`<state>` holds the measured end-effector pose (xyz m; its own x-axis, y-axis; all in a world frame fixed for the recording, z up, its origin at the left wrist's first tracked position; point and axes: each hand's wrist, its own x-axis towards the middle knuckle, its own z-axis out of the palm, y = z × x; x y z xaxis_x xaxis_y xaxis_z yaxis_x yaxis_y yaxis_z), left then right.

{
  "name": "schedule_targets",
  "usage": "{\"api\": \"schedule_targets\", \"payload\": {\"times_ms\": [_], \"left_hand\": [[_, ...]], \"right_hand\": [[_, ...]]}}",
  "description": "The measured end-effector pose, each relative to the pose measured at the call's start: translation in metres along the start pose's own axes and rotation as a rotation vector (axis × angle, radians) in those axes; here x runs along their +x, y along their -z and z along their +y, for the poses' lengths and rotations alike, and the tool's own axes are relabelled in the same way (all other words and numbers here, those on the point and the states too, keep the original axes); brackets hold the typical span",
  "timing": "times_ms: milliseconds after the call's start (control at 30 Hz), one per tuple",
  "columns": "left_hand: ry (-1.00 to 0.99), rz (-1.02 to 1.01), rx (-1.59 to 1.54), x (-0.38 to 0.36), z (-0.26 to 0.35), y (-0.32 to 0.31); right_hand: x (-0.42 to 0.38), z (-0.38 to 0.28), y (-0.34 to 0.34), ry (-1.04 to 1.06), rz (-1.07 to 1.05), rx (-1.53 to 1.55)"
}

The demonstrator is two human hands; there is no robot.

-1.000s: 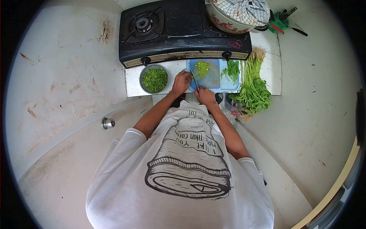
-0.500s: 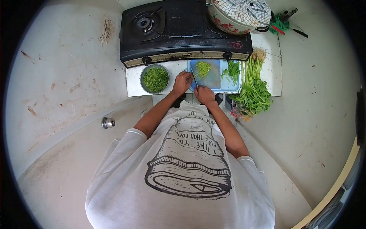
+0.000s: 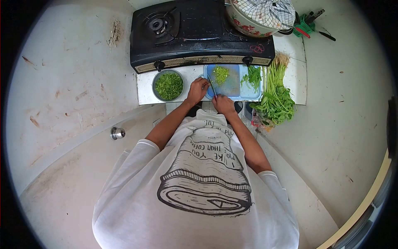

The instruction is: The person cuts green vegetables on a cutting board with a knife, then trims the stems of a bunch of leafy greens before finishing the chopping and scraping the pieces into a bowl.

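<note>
Our right hand (image 3: 224, 103) is closed around the handle of the knife (image 3: 212, 85), which lies over the left edge of the blue tray (image 3: 233, 90). We see its long axis run away from our body, tip toward the stove (image 3: 202, 50) and slanting slightly left. Chopped greens (image 3: 221, 75) sit just right of the blade. Our left hand (image 3: 197, 90), fingers curled, is beside the blade, apart from the right; we cannot tell whether it pinches anything.
</note>
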<state>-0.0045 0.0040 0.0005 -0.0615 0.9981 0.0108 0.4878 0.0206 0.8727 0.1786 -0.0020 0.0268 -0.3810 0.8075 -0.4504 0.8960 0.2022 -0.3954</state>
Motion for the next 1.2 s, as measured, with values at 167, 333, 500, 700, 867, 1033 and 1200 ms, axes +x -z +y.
{"api": "schedule_targets", "payload": {"times_ms": [167,333,500,700,867,1033,1200], "left_hand": [[0.000,-0.014,0.023,0.000,-0.002,-0.001],[-0.014,-0.025,0.019,0.000,-0.002,0.000],[0.011,-0.040,0.023,0.001,-0.002,0.001],[-0.030,-0.024,0.029,0.001,-0.004,0.001],[-0.014,-0.033,0.032,0.003,-0.001,0.004],[-0.005,-0.028,0.032,0.003,-0.001,0.003],[-0.008,-0.001,0.030,0.001,-0.003,0.002]], "right_hand": [[0.002,0.001,-0.004,-0.030,-0.024,-0.008],[0.016,-0.005,0.001,-0.001,0.026,0.023],[0.013,-0.007,0.002,-0.002,0.038,0.028],[0.006,-0.005,0.000,0.044,0.067,0.053],[0.007,-0.005,0.001,0.046,0.060,0.035],[0.021,-0.005,0.000,0.057,0.039,0.055],[0.023,-0.009,-0.001,0.034,0.008,0.050]]}}
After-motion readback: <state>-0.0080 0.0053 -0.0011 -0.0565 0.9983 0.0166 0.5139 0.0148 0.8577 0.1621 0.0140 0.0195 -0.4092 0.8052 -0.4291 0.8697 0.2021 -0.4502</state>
